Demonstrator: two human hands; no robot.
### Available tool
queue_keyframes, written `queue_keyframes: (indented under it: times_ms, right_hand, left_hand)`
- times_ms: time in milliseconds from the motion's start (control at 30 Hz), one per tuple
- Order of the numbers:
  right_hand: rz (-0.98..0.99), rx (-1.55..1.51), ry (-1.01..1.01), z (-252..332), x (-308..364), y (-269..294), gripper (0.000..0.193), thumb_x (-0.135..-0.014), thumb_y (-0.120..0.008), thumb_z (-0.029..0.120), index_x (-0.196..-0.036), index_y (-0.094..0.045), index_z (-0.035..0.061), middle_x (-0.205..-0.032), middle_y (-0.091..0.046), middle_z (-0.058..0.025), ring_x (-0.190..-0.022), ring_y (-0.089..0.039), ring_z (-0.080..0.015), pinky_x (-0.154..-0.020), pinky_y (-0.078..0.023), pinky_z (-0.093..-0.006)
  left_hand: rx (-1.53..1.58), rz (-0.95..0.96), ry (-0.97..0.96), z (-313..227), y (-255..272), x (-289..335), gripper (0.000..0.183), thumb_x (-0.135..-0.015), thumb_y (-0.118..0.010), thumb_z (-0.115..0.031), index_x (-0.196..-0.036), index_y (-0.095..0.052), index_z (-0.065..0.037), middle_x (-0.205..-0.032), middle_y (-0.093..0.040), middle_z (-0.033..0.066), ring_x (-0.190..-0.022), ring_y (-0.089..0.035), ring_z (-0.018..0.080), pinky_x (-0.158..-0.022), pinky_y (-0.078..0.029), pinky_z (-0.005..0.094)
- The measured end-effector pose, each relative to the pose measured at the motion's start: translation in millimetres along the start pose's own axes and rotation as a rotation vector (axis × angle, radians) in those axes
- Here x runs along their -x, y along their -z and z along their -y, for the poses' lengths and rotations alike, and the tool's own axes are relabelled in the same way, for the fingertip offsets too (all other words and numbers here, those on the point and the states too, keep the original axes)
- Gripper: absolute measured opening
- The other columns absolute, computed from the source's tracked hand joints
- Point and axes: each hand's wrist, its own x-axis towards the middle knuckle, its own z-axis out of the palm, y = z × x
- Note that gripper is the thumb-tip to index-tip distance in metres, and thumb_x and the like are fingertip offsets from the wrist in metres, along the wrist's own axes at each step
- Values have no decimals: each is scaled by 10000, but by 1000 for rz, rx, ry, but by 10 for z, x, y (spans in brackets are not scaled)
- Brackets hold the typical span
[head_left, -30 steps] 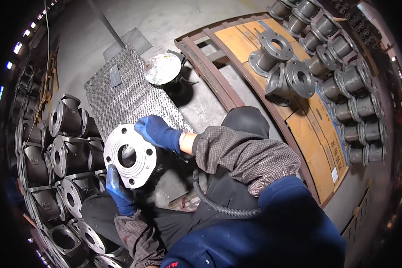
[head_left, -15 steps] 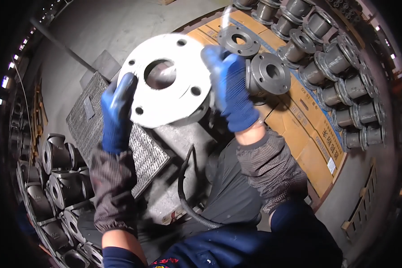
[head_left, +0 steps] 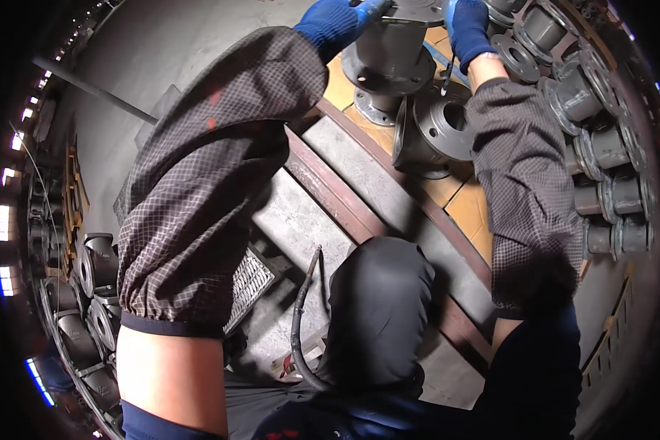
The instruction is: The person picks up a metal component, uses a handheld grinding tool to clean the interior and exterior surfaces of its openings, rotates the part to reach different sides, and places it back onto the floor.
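At the top of the view, my left hand [head_left: 337, 28] in a blue glove is closed on the left rim of a grey flanged pipe fitting [head_left: 389, 55]. My right hand [head_left: 468, 28], gloved alike, grips the rim's right side; its fingertips are partly hidden. The fitting appears upright, its upper flange cut off by the picture's edge. Just below my right hand hangs a thin dark rod [head_left: 447, 73] with a bright tip; whether the hand holds it, I cannot tell. Close by, another flanged fitting [head_left: 436, 125] sits on brown cardboard [head_left: 471, 214].
Rows of grey flanged pipes [head_left: 598, 150] stand on the right. More castings [head_left: 73, 337] are stacked at the lower left. Reddish-brown rails [head_left: 337, 192] cross the middle beside a grey block [head_left: 301, 220]. A black hose [head_left: 298, 323] rises near my knee, next to a metal grating [head_left: 249, 286].
Both hands have moved away from me and to the right, carrying the flanged fitting from above the grey block to the cardboard side. Its flange no longer faces me.
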Motion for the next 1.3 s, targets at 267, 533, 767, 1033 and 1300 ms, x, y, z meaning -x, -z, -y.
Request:
queue_keyframes:
  times_ms: [267,533,767,1033,1300]
  right_hand:
    - [174,361,95,-634,-61,270,516,-881,-459,515,-1000,-661,56,-985,-640,-239,-917,-628,-371,-810,-494,-455]
    - [482,782,203,-695,981,372,379,-896,-474,445,-1064,-627,142,-1002,-653,-179,-914,-623,-374,-794,-493,-477]
    - [192,565,276,-831,1402,722,294,-907,-502,406,-1022,-638,172,-964,-648,-191,-869,-621,-388,-731,-497,-468]
    - [155,837,-1,-1044,1406,749,385,-917,-432,474,-1070,-617,173,-904,-656,-203,-814,-620,-428,-692,-485,-519]
    - [250,879,-74,-1402,1105,892,483,-926,-383,466,-1082,-605,67,-996,-632,-248,-900,-596,-464,-772,-469,-535]
  left_hand:
    - [-69,-59,-230,245,98,-34,713,-885,-541,-505,-1357,-366,-1,-1050,-657,167,-1077,-588,262,-880,-474,372]
    - [-224,-121,-288,183,167,379,647,-873,-581,-453,-1318,-424,-11,-1054,-652,172,-1033,-606,272,-858,-483,372]
    - [-289,-135,-321,229,188,473,590,-863,-615,-408,-1284,-475,-19,-1057,-648,176,-994,-623,282,-840,-491,372]
    - [-339,-287,-534,163,324,1025,526,-852,-655,-356,-1246,-533,-29,-1060,-643,180,-950,-641,293,-818,-500,372]
    - [-60,-270,-183,979,156,2792,326,-832,-642,-201,-1118,-630,-46,-1029,-661,174,-893,-650,322,-786,-514,381]
